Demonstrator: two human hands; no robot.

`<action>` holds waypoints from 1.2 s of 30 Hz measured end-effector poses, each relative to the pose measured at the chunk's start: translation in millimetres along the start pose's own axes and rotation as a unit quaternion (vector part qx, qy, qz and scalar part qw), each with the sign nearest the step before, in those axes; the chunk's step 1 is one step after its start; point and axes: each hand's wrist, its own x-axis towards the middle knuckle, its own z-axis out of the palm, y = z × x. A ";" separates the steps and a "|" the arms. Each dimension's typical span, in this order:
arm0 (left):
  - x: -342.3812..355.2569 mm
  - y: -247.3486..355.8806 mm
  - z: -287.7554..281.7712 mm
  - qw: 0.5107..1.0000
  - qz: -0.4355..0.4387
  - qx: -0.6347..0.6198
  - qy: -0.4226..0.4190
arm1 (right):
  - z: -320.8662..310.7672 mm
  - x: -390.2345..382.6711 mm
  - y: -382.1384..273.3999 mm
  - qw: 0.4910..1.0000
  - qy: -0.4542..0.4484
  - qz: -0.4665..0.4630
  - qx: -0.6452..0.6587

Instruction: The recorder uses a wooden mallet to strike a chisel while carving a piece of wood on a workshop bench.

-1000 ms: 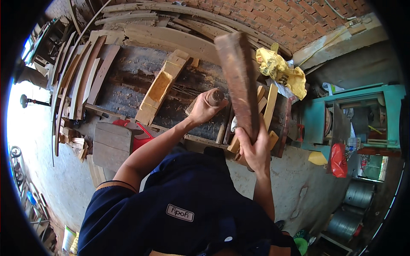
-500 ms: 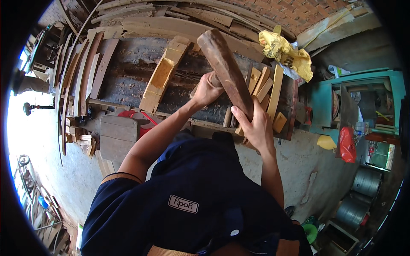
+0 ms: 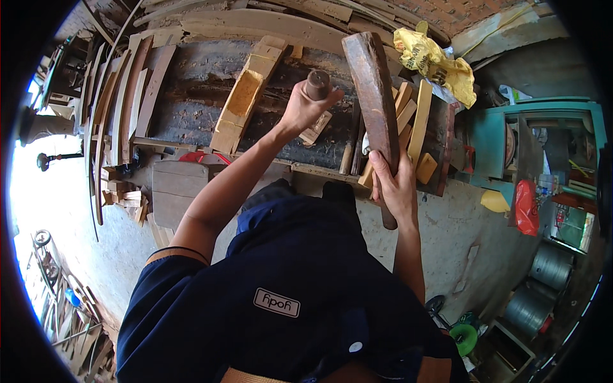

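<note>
The scarred desk (image 3: 204, 80) is carrying a hollowed wooden block (image 3: 248, 96). Over the desk, the left hand (image 3: 301, 113) is curling snugly around a round brown handle (image 3: 318, 85); the right hand (image 3: 397, 184) is firmly gripping a wooden club (image 3: 377, 96) across the desk's near edge. Behind the desk, a brick wall (image 3: 456, 16) is rising; rightward, a teal cabinet (image 3: 488, 143) is standing.

We see a long wooden club (image 3: 372, 89) that is reddish brown with darker patches. The round handle (image 3: 318, 83) is grey-brown. Our bench (image 3: 198, 86) is black with brown streaks, and the long block (image 3: 228, 127) is pale tan. We spot a yellow sack (image 3: 434, 64) with dark marks, a blue-green cabinet (image 3: 488, 150), a bright red bag (image 3: 527, 207) and a grey floor (image 3: 440, 274). Our shirt (image 3: 217, 313) is dark blue with orange-brown sleeve bands.
</note>
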 end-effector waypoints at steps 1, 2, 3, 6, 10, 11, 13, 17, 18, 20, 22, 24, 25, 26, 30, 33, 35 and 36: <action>-2.5 -1.4 1.7 1.000 0.009 0.003 -0.002 | 0.5 0.5 -0.5 1.000 0.001 -0.008 0.014; -3.8 -3.6 3.4 1.000 0.019 0.007 -0.004 | 1.5 1.0 -3.2 0.999 0.003 -0.017 0.028; -2.5 -10.0 5.8 1.000 0.022 0.018 -0.014 | 1.2 -0.7 -10.3 0.999 0.015 -0.023 0.045; -2.7 -8.7 10.8 0.999 0.033 0.028 -0.008 | 0.6 -2.9 -44.4 0.990 0.046 -0.090 0.095; -8.8 -6.6 17.0 0.999 0.032 -0.003 -0.002 | 3.2 2.3 -55.5 0.975 0.084 -0.200 0.041; -12.0 -4.7 17.8 0.999 0.039 0.004 -0.008 | 4.1 4.8 -52.0 0.965 0.103 -0.236 -0.037; -14.8 -21.0 17.7 0.998 0.056 -0.009 -0.025 | 11.2 10.0 -43.0 0.946 0.064 -0.180 -0.264; -16.0 -22.7 18.4 0.994 0.045 -0.074 -0.061 | 16.6 12.0 -28.8 0.948 0.032 -0.135 -0.286; -15.9 -22.4 17.8 0.992 0.023 -0.104 -0.072 | 17.4 11.6 -29.9 0.966 0.022 -0.111 -0.232; -10.9 -10.8 11.2 0.990 0.069 -0.104 -0.062 | 17.6 11.5 -28.4 0.974 0.020 -0.112 -0.197; 4.1 3.7 -1.0 0.993 0.013 -0.114 -0.035 | 14.8 14.6 -17.8 0.983 0.016 -0.045 -0.176; 15.0 -5.4 -12.5 0.998 0.012 -0.068 0.013 | 11.5 9.2 -14.5 0.987 0.010 -0.043 -0.157; 19.8 0.4 -13.9 0.998 0.008 -0.057 0.008 | 8.8 5.7 -14.1 0.990 0.017 -0.019 -0.139; 18.6 10.2 -15.3 0.999 0.001 -0.047 0.006 | 7.6 0.2 -13.1 0.992 0.020 0.006 -0.121; 16.1 14.9 -8.4 0.999 0.005 -0.028 -0.025 | 4.1 -2.5 -4.2 0.996 0.038 -0.009 -0.074; 5.2 3.6 1.9 0.999 0.020 -0.010 -0.026 | 3.5 -0.9 -1.6 0.998 0.037 -0.015 -0.058; 3.2 0.6 5.1 0.999 0.018 0.023 -0.033 | 3.0 -0.8 -4.6 0.998 0.035 -0.010 -0.049; 2.3 -0.9 7.9 0.999 0.016 0.023 -0.032 | 2.4 -0.9 -7.1 0.999 0.033 -0.008 -0.039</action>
